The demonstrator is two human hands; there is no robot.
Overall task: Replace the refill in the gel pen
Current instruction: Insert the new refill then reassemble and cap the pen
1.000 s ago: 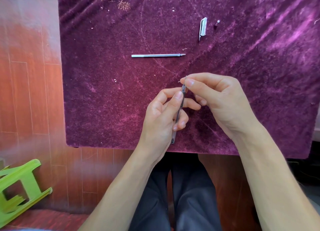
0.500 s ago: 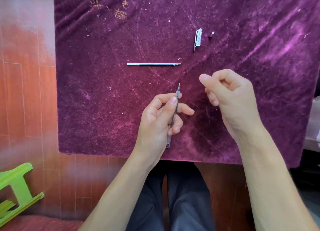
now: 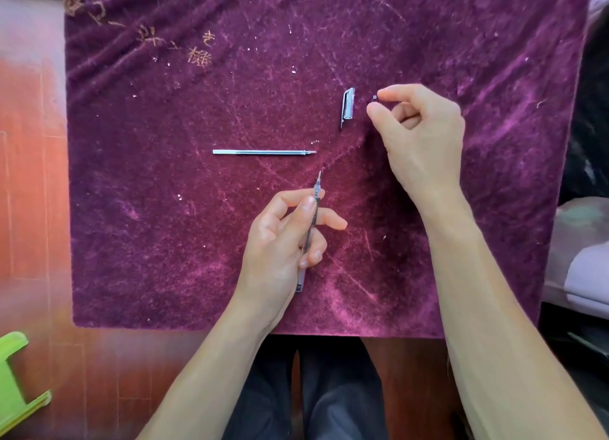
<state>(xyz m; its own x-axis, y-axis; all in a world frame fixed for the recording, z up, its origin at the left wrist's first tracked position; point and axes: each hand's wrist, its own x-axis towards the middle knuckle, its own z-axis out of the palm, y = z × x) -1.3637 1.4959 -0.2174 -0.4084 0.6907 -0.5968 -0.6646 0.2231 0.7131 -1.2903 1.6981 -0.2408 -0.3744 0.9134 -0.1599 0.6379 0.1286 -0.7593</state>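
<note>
The purple-clothed counter (image 3: 164, 242) filled most of the frame, and at lower centre my left hand (image 3: 283, 238) had its grip closed around the gel pen (image 3: 311, 223), tip pointing up-frame. My right hand (image 3: 418, 126), upper right of centre, had thumb and forefinger poised, not yet closed, around the small tip piece (image 3: 374, 97) just right of the cap (image 3: 347, 107). With a loose refill (image 3: 263, 152) lying mid-frame, I judged reassembly was underway: next, pinch that piece and fit it onto the pen.

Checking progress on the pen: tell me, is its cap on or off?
Off. The cap lies alone on the purple cloth, apart from the pen in the left hand, whose tip is bare.
</note>
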